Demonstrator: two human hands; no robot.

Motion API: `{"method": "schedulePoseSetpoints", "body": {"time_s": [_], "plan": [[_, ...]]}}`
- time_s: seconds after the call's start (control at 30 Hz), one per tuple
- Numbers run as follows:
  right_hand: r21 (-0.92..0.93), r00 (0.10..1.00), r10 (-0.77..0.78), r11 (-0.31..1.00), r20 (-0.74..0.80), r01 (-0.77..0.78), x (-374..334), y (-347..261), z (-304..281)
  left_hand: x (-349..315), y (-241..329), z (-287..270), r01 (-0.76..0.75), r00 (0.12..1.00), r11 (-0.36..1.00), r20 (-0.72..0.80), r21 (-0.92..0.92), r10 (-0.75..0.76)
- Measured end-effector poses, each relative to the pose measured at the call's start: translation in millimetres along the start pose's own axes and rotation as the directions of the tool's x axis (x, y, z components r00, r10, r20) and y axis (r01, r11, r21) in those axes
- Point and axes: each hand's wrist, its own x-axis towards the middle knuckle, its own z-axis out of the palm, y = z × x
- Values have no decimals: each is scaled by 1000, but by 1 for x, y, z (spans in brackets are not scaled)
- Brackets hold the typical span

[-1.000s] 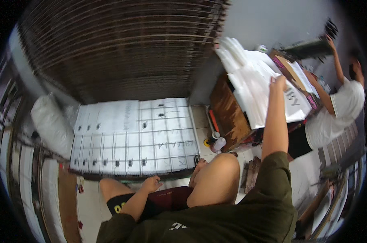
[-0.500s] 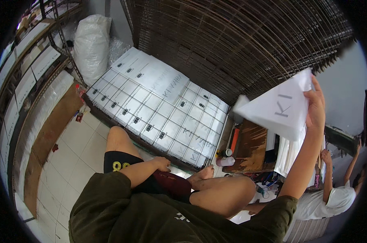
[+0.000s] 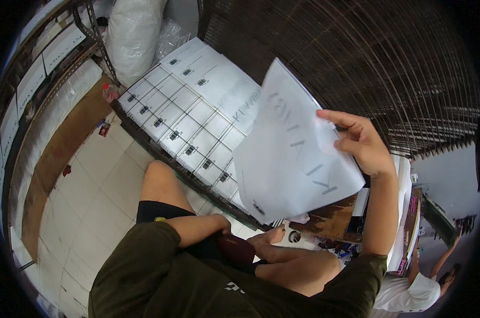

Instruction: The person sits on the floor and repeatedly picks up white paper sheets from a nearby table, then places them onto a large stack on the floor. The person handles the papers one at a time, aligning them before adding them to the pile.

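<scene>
My right hand (image 3: 359,140) is raised and pinches the right edge of a large white paper sheet (image 3: 293,153) between thumb and fingers. The sheet hangs tilted and slightly curved, with big grey letters showing through it in reverse. Behind it, more white printed sheets (image 3: 197,124) lie in rows across a low wire rack tray, and the held sheet covers their right part. My left hand (image 3: 223,223) rests low at my lap, beside a dark red cloth-like thing (image 3: 235,248); its fingers are mostly hidden.
Upright wire rack trays (image 3: 330,53) stand behind the sheets. A metal shelf (image 3: 65,53) with white boxes runs along the left, near a plastic-wrapped white bundle (image 3: 134,42). A worn wooden board (image 3: 330,217) lies at right. Another person (image 3: 409,291) works at far right.
My right hand has brought the sheet left and down, unfolding it in front of the printed sheets. My left hand has shifted slightly right and lower. The view has turned a little.
</scene>
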Motion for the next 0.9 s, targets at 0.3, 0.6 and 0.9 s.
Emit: {"method": "schedulePoseSetpoints", "body": {"time_s": [0.3,0.6,0.9], "plan": [[409,922,24,900,-387,148,138,192,8,-27,37,-22,-320,947,947,17,12,320],[654,739,330,731,-588,194,215,437,86,-20,35,-17,-510,857,859,-103,-40,504],[616,714,431,787,-552,2,256,512,93,-3,31,-12,-481,876,859,-86,-172,474]]}}
